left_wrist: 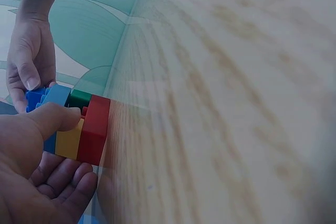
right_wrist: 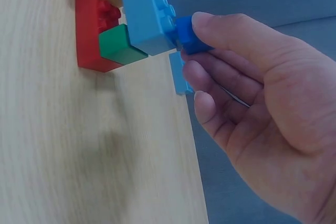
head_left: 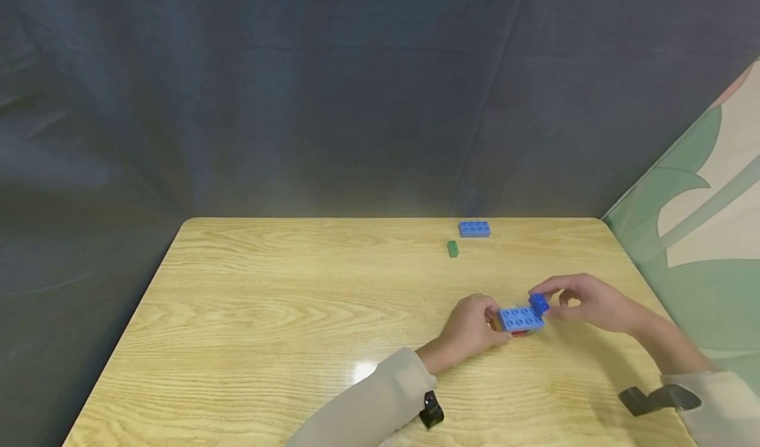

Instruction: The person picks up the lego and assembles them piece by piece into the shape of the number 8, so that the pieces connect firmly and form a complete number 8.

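Note:
A small stack of bricks (head_left: pixel 519 320) stands on the wooden table (head_left: pixel 285 315) at the front right. It has a red base (left_wrist: pixel 94 129), a yellow brick (left_wrist: pixel 68 140), a green brick (right_wrist: pixel 118 45) and a long light blue brick (right_wrist: pixel 147 14) on top. My left hand (head_left: pixel 494 320) grips the stack at its left end, with the thumb (left_wrist: pixel 52 116) against its side. My right hand (head_left: pixel 551 300) pinches a small dark blue brick (right_wrist: pixel 189 35) at the right end of the light blue brick, touching it.
A loose light blue brick (head_left: pixel 474 229) and a small green brick (head_left: pixel 453 248) lie near the table's far edge. A dark curtain hangs behind the table. A green and white patterned panel (head_left: pixel 700 223) runs along the right side.

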